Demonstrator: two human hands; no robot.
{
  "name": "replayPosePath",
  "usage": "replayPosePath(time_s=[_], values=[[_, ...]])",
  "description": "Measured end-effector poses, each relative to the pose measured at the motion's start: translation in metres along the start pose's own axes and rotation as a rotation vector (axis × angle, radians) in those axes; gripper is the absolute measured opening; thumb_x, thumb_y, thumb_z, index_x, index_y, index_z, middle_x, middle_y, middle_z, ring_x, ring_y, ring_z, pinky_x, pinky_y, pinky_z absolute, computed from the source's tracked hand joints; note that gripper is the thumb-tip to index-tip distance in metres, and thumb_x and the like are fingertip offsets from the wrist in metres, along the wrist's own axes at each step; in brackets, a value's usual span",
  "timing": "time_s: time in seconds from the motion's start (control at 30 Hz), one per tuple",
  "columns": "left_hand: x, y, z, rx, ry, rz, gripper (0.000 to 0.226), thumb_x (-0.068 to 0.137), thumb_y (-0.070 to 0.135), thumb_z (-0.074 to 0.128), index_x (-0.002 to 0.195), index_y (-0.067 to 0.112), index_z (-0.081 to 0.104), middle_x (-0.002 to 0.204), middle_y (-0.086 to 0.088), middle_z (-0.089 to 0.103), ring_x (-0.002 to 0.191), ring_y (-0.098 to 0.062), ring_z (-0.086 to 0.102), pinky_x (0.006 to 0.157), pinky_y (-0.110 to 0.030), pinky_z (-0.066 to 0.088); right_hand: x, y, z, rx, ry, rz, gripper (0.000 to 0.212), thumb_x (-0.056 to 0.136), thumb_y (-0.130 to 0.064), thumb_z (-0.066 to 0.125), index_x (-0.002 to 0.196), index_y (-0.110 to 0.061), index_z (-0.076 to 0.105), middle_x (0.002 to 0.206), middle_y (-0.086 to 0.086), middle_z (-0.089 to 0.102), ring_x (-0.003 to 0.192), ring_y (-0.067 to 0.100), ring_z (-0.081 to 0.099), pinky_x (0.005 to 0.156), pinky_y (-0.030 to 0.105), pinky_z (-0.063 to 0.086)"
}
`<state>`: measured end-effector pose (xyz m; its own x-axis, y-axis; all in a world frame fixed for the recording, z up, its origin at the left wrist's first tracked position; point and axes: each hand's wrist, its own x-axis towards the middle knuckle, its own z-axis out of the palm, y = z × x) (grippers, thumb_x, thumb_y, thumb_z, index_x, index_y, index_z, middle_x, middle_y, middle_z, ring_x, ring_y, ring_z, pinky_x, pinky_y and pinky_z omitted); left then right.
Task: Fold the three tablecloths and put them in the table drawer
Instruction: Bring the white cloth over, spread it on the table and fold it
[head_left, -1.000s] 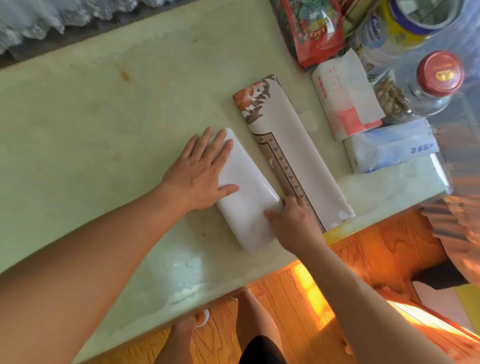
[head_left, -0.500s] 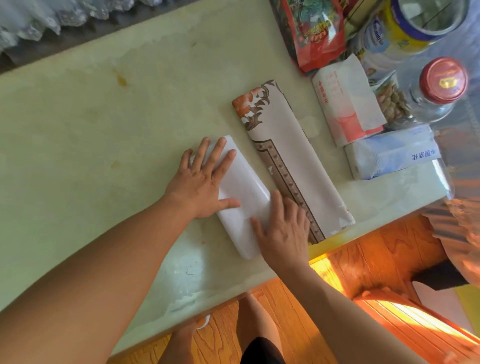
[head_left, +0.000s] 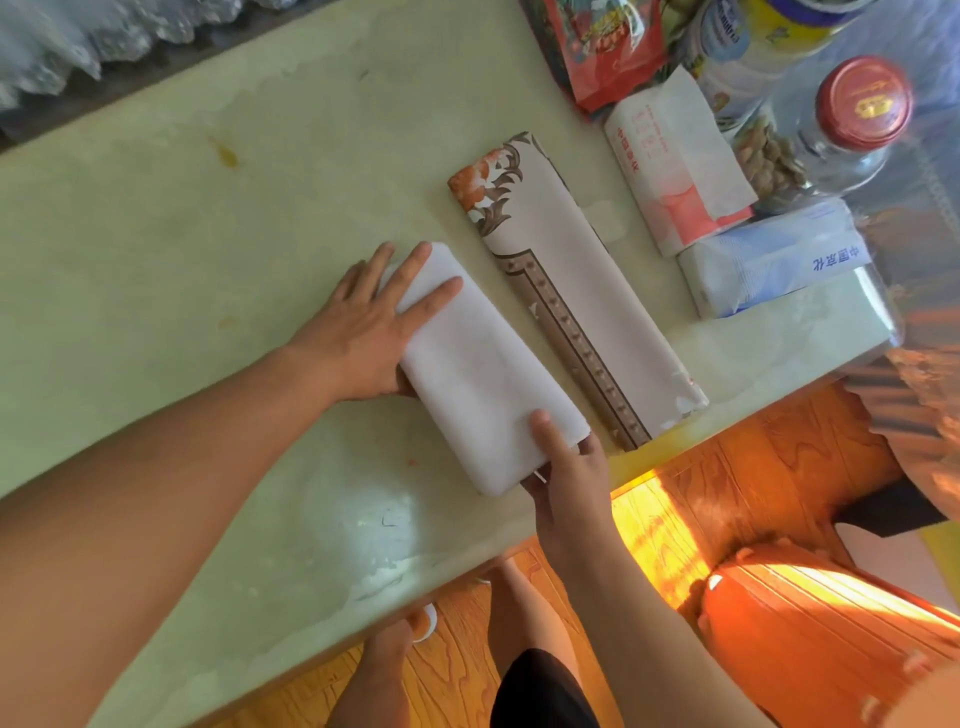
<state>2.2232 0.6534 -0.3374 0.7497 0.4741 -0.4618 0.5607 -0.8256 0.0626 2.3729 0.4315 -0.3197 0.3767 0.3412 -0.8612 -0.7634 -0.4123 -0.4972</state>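
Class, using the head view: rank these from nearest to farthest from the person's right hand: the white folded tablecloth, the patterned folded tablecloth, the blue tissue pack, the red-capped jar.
1. White folded tablecloth: gripped at its near corner by the right hand.
2. Patterned folded tablecloth: just beside, to the right.
3. Blue tissue pack: farther right, near the table edge.
4. Red-capped jar: far right corner.

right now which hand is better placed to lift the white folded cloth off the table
Right. The right hand already pinches the near end of the white folded cloth, thumb on top and fingers beneath, at the table edge. The left hand lies mostly flat on its far end.
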Motion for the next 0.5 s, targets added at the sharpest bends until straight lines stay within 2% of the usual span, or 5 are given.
replayPosePath(time_s=[0.1,0.23,0.37,0.43,0.5], values=[[0.006,0.004,-0.012,0.040,-0.024,0.013,0.125,0.070,0.082,0.063,0.159,0.038,-0.011,0.167,-0.010,-0.022,0.153,-0.042,-0.005,0.122,-0.054,0.015,0.004,0.000,0.003,0.042,0.048,0.008,0.039,0.092,-0.033,0.072,0.127,-0.020,0.060,0.117,0.000,0.074,0.105,0.021,0.072,0.076,0.039,0.061],[0.011,0.012,-0.019,0.154,-0.095,0.014,0.125,0.074,0.083,0.059,0.156,0.038,-0.024,0.163,-0.015,-0.030,0.152,-0.048,-0.011,0.123,-0.058,0.009,0.011,-0.004,-0.001,-0.088,0.035,0.064,0.036,0.099,-0.039,0.060,0.128,-0.018,0.058,0.115,0.003,0.073,0.100,0.022,0.073,0.068,0.036,0.061],[0.005,0.030,-0.005,0.359,-0.032,0.164,0.099,0.098,0.053,0.046,0.150,0.036,-0.036,0.157,-0.019,-0.041,0.145,-0.046,-0.034,0.121,-0.064,-0.009,0.017,-0.006,0.001,-0.308,0.115,0.143,0.046,0.098,-0.048,0.058,0.126,-0.010,0.058,0.110,0.012,0.071,0.088,0.028,0.074,0.059,0.036,0.061],[-0.001,0.036,0.006,0.353,-0.079,0.267,0.088,0.099,0.039,0.036,0.151,0.037,-0.035,0.157,-0.013,-0.043,0.145,-0.041,-0.038,0.120,-0.062,-0.011,0.015,-0.013,0.002,-0.577,0.138,0.167,0.055,0.096,-0.059,0.054,0.111,-0.006,0.063,0.093,0.014,0.075,0.074,0.030,0.075,0.062,0.041,0.063],[-0.002,0.034,0.008,0.327,-0.114,0.282,0.093,0.093,0.050,0.037,0.151,0.037,-0.036,0.157,-0.011,-0.045,0.144,-0.040,-0.039,0.119,-0.062,-0.014,0.012,-0.026,-0.002,-1.108,0.212,0.101,0.065,0.092,-0.069,0.047,0.093,-0.006,0.064,0.077,0.008,0.074,0.068,0.030,0.072,0.070,0.042,0.061]])
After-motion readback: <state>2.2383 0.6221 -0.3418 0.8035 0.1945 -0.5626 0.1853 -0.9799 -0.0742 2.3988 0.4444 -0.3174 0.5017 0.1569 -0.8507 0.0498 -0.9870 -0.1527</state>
